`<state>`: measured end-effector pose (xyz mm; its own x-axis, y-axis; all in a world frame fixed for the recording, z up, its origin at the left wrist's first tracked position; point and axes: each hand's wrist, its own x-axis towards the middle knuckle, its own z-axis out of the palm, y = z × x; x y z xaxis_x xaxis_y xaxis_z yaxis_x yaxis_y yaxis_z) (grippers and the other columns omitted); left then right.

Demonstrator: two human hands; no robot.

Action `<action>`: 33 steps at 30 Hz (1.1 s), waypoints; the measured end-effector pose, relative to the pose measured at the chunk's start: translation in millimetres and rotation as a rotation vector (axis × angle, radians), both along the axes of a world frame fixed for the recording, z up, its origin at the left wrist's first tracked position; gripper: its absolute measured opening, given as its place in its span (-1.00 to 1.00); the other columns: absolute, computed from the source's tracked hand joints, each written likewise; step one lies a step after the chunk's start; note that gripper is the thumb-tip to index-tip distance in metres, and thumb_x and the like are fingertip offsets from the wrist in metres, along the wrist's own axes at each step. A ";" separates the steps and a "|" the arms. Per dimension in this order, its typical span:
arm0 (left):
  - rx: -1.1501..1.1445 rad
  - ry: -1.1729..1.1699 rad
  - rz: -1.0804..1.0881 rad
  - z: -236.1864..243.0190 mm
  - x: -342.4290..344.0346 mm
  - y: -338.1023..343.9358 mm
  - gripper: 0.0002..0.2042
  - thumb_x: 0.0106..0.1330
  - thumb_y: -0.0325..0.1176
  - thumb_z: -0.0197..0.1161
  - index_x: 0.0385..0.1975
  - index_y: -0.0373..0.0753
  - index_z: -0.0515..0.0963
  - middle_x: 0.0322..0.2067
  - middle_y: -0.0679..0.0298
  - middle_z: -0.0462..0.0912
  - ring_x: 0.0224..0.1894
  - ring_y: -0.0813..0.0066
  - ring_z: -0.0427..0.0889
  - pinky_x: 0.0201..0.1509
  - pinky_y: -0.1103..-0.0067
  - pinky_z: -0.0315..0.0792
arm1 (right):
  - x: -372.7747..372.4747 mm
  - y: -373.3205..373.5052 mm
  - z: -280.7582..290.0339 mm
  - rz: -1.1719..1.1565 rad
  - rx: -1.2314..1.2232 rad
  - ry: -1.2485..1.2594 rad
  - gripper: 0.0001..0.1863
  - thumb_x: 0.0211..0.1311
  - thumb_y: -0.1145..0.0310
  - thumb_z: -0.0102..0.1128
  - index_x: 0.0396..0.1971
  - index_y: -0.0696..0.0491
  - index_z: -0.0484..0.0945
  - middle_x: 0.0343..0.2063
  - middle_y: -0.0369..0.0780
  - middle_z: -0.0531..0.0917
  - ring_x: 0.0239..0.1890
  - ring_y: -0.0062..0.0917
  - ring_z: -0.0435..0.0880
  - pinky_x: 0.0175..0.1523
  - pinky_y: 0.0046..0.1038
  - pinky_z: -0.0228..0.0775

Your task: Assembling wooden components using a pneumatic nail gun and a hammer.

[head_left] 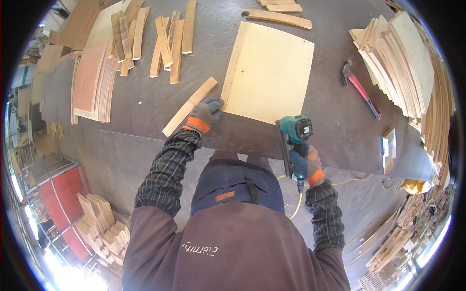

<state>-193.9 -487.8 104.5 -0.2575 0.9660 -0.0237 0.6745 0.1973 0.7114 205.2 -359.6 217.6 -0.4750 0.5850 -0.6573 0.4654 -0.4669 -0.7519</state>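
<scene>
A pale plywood panel lies on the dark worktable, with rows of small marks along its left and right edges. My left hand, in a grey glove with an orange cuff, has its fingers closed at the panel's near left corner. A loose wooden strip slants beside that hand. My right hand, gloved too, is wrapped round the handle of a teal nail gun. The gun's head is by the panel's near right corner; its nose is hidden beneath the body. A yellow air hose runs from its handle.
Several wooden strips lie at the far left, beside stacked thin boards. One strip lies just beyond the panel. A red-handled hammer rests to the right, near a tall board stack. The worktable's front edge passes before me.
</scene>
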 end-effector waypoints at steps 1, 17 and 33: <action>0.005 -0.008 0.012 0.0 0.7 -0.6 -0.67 0.26 -0.50 0.37 0.04 -0.25 0.72 0.08 0.08 0.74 0.07 0.04 0.74 0.17 0.37 0.63 | 5.4 1.0 -2.1 -0.015 0.008 0.034 -0.66 0.28 0.41 0.30 0.05 0.05 0.70 -0.35 -0.36 0.70 -0.35 -0.69 0.60 -0.25 -0.50 0.48; -0.003 -0.098 0.114 -19.8 3.8 -2.3 -0.72 0.29 -0.46 0.44 0.00 -0.28 0.72 0.03 0.05 0.77 0.03 0.11 0.78 0.13 0.44 0.65 | 43.6 13.5 -3.0 0.043 0.066 -0.031 -0.58 0.28 0.33 0.33 0.13 0.06 0.67 -0.23 -0.30 0.76 -0.18 -0.61 0.65 -0.05 -0.44 0.53; -0.230 0.130 0.112 35.0 55.1 20.5 -0.68 0.28 -0.39 0.44 0.04 -0.22 0.72 0.13 0.06 0.69 0.08 -0.01 0.71 0.18 0.31 0.59 | 188.6 108.3 -54.9 -0.028 1.025 -0.287 -0.68 0.31 0.27 0.40 0.00 0.07 0.68 -0.32 -0.17 0.78 -0.37 -0.40 0.73 -0.21 -0.30 0.60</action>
<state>-138.8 -467.3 139.5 -0.3775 0.9045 -0.1984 0.7222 0.4217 0.5483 393.9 -251.3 162.7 -0.3583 0.9310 0.0699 0.6863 0.3134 -0.6563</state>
